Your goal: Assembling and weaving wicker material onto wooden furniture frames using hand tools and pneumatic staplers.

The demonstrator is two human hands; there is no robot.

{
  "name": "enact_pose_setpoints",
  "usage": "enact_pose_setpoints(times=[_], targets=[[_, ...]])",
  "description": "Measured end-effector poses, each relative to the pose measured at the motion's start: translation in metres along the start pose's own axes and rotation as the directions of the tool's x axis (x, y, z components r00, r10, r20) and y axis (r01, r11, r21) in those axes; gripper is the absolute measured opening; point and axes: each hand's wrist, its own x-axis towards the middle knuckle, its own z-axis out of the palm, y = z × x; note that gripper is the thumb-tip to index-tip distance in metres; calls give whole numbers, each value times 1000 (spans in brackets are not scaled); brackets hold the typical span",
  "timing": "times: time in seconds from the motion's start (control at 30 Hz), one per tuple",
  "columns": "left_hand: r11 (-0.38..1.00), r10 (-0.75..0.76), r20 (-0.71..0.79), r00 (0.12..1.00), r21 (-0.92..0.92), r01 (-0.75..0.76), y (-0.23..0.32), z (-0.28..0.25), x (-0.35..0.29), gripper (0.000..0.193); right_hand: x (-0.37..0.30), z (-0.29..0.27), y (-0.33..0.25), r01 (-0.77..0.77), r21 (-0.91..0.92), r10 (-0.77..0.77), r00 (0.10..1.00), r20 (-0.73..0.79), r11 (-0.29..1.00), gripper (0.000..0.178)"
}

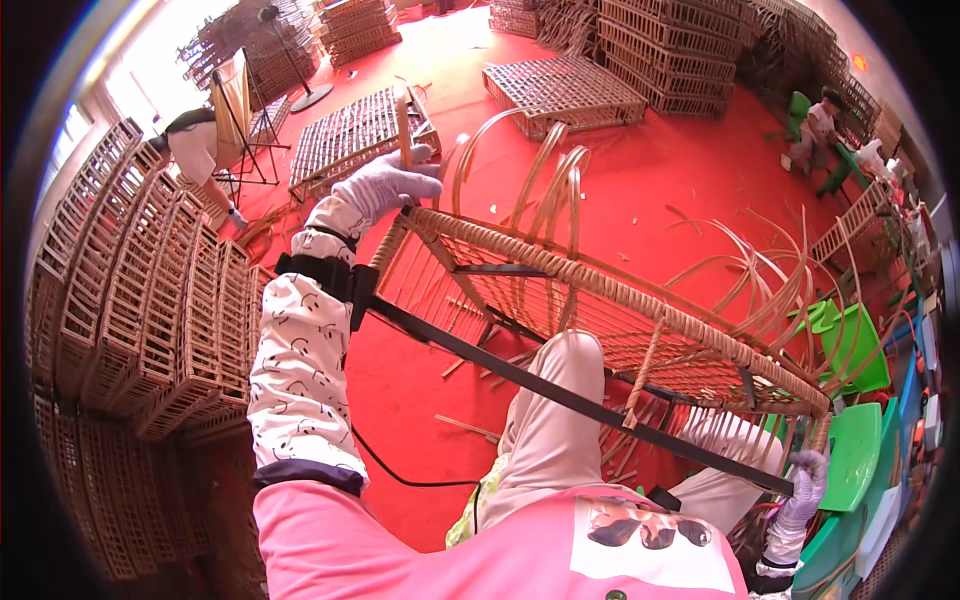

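Note:
A long woven rattan frame (610, 285) with wrapped edges and dark bars lies tilted across my lap, over my knees. At its upper left corner is my left hand (385, 188) in a pale glove, fingers closed around an upright cane strip (403, 125). My right hand (806, 488), also gloved, grips the frame's lower right end; its fingertips are partly hidden. A flat black bar (560, 390) runs along the frame's near side. Loose cane strips (550, 190) loop up from the far edge, and more long strips (770, 275) curl out at the right.
Stacked slatted rattan frames (140, 290) rise at the left, with more stacks (670, 55) behind. Two low slatted frames (365, 135) (565, 90) lie on the red floor (390, 400). Green chairs (855, 345) stand at the right. One person (205, 155) bends at left; another (820, 130) sits far right.

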Motion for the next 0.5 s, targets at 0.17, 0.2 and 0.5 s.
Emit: enact_pose_setpoints(times=[0.17, 0.2, 0.5], targets=[[1000, -1, 119, 993, 12, 0, -1, 12, 5, 57, -2, 4, -8, -26, 50, 26, 1000, -8, 998, 14], [997, -16, 123, 992, 72, 7, -2, 11, 4, 55, -3, 2, -4, -49, 51, 50, 999, -20, 998, 14], [912, 60, -302, 951, 404, 70, -4, 30, -6, 65, -6, 0, 3, 51, -85, -53, 998, -20, 995, 11]])
